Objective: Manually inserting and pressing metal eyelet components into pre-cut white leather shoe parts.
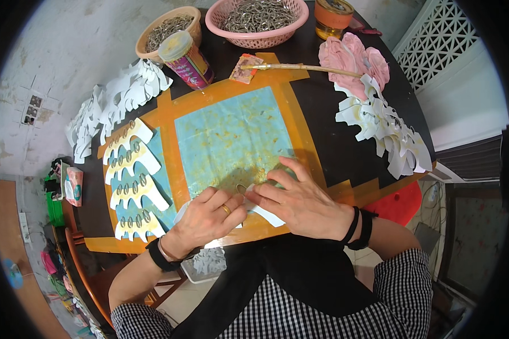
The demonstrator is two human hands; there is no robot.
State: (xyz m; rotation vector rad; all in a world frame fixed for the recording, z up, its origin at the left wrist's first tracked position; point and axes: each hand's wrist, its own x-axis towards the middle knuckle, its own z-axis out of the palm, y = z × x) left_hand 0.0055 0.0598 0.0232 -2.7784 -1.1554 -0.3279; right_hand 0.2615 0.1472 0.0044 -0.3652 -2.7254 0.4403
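Observation:
At the near edge of the blue sheet (pixel 232 127), both my hands work on a white wavy-edged cut-out piece (pixel 270 217), mostly hidden beneath them. My left hand (pixel 212 214), a ring on one finger, is closed with its fingers curled over the piece's left part. My right hand (pixel 300 204) grips the piece's right side with thumb and forefinger, its other fingers spread over the sheet. Between the fingertips stands a small metal ring (pixel 241 188). To the left, several finished-looking cut-outs (pixel 133 192) with yellowish smears and rows of metal rings lie on another blue sheet.
Along the far side stand a tan basket (pixel 193 17) and a pink basket (pixel 254 40) of metal rings, a purple tub (pixel 191 68) and an orange-lidded jar (pixel 331 17). A brush (pixel 305 68) spans toward a pink cloth (pixel 350 59). White cut-outs (pixel 384 130) pile at right, others (pixel 136 85) far left.

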